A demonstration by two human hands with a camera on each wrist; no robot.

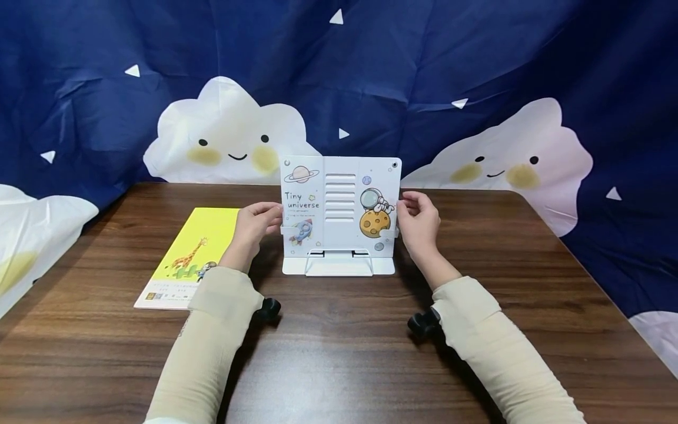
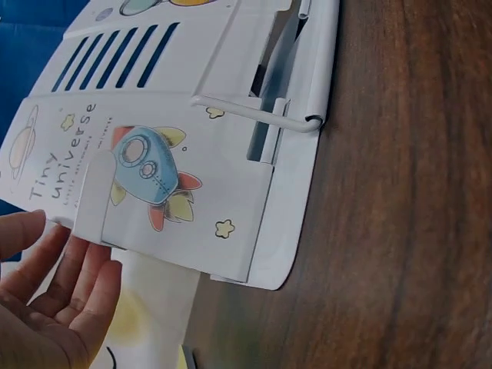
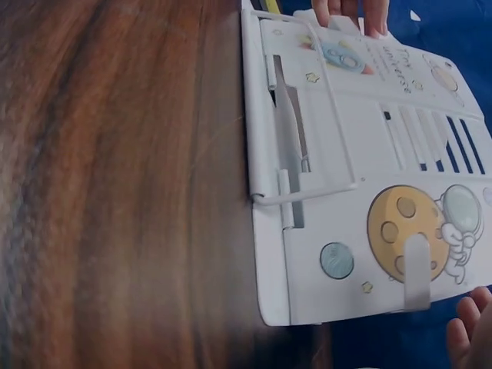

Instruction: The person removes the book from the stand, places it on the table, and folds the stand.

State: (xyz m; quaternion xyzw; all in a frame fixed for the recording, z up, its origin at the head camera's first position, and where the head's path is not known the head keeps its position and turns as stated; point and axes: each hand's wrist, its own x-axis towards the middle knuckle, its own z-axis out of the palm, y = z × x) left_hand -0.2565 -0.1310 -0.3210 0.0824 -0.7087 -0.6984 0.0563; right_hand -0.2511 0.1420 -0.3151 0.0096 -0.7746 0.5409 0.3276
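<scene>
Near the table's (image 1: 339, 365) far edge the book stand (image 1: 339, 237) stands open, left hand (image 1: 255, 227) and right hand (image 1: 419, 225) loose at its sides, clenching nothing; positioning it, I'd guess, next wanting even steadying.

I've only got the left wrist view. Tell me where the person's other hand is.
Observer: The right hand is at the right edge of the white stand, in the head view.
Operator: Now check that edge for fittings.
Observer: A white clip there overlaps the orange moon print, as the right wrist view shows.
Operator: Report what lies on the table to the person's left of the white stand.
Observer: A booklet whose yellow cover shows a giraffe.
</scene>
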